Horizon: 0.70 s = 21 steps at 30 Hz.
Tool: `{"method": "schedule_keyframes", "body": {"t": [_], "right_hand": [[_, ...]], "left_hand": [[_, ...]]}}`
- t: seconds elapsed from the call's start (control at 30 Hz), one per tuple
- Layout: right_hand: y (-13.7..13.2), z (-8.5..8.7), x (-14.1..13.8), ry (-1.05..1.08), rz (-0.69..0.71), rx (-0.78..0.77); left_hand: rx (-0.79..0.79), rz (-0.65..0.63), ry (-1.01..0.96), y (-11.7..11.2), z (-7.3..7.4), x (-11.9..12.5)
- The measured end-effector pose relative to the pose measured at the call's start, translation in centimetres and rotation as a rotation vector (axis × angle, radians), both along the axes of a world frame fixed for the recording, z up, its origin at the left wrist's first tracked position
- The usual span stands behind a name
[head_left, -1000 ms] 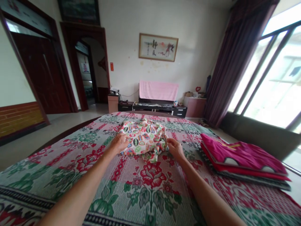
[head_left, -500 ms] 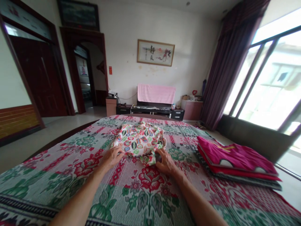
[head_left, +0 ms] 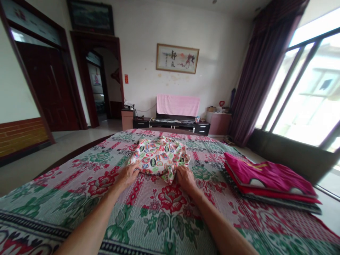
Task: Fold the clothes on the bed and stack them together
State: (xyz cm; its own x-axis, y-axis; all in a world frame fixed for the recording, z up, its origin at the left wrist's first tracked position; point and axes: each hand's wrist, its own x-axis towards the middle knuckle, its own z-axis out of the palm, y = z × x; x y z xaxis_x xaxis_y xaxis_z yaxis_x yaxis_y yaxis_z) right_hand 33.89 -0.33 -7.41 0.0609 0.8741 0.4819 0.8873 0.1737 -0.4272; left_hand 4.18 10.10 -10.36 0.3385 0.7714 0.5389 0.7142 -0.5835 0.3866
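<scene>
A white garment [head_left: 159, 157] with a colourful cartoon-like print lies spread and slightly rumpled on the flowered bed cover [head_left: 170, 216]. Whether it is a shirt or shorts I cannot make out. My left hand [head_left: 129, 174] is closed on its near left corner, fingers curled at the hem. At the near right corner, my right hand [head_left: 186, 177] pinches the edge. Between the hands, closer to the right one, a small flap of the cloth hangs toward me.
On the right sits a stack of folded clothes [head_left: 271, 179], magenta on top, with red and dark layers below. Beyond the bed stands a low black cabinet [head_left: 175, 124] with a pink cloth [head_left: 177, 104] above it. A purple curtain [head_left: 251, 71] hangs by the window.
My right hand has moved slightly away from me with its corner of the garment, and the hanging flap has risen a little. The left hand stays at its corner. The view has shifted slightly.
</scene>
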Motion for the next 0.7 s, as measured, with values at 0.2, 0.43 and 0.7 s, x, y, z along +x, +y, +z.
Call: {"method": "schedule_keyframes", "body": {"t": [0.2,0.43,0.7], "right_hand": [[0.2,0.9,3.2,0.336,-0.072,0.136],[-1.1,1.4,5.3,0.246,-0.110,0.134],[0.5,0.7,6.7,0.226,-0.474,0.088]], "left_hand": [[-0.064,0.215,-0.030,-0.6,1.2,0.2],[-0.108,0.309,0.076,-1.5,2.0,0.1],[-0.105,0.362,0.003,-1.6,2.4,-0.1]]}}
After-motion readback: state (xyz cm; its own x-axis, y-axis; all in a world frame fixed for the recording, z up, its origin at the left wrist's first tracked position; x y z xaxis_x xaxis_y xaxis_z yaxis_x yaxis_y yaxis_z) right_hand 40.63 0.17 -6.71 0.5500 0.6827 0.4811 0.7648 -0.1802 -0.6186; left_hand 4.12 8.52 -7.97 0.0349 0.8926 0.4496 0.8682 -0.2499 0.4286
